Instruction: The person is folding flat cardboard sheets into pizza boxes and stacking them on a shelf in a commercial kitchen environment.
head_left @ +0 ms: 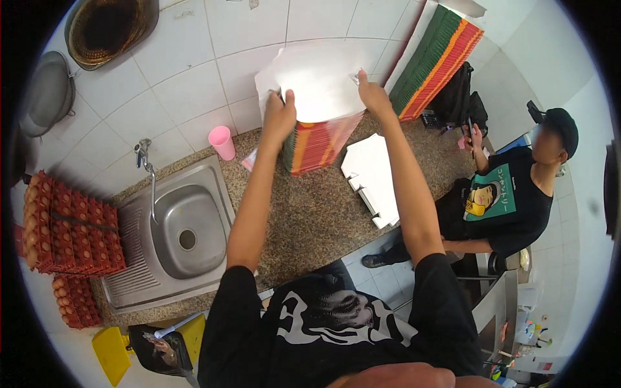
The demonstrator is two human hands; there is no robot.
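Note:
A tall stack of flat cardboard pieces [317, 147] with red, orange and green edges stands on the counter against the tiled wall, its top face white. A clear plastic bag [268, 74] surrounds the stack and spreads above it. My left hand [279, 118] is closed on the bag's edge at the stack's left side. On the right, my right hand [375, 97] pinches the bag near the far right corner; its fingertips are partly hidden. Beside the stack, under my right forearm, lie white folded cardboard pieces [370, 174].
The granite counter [284, 220] holds a steel sink [187, 220], a pink cup [222, 143] and red trays of eggs [71, 226] at left. Another striped cardboard stack [430, 64] leans at the far right. A person [511, 187] in a black cap stands at right, holding a phone.

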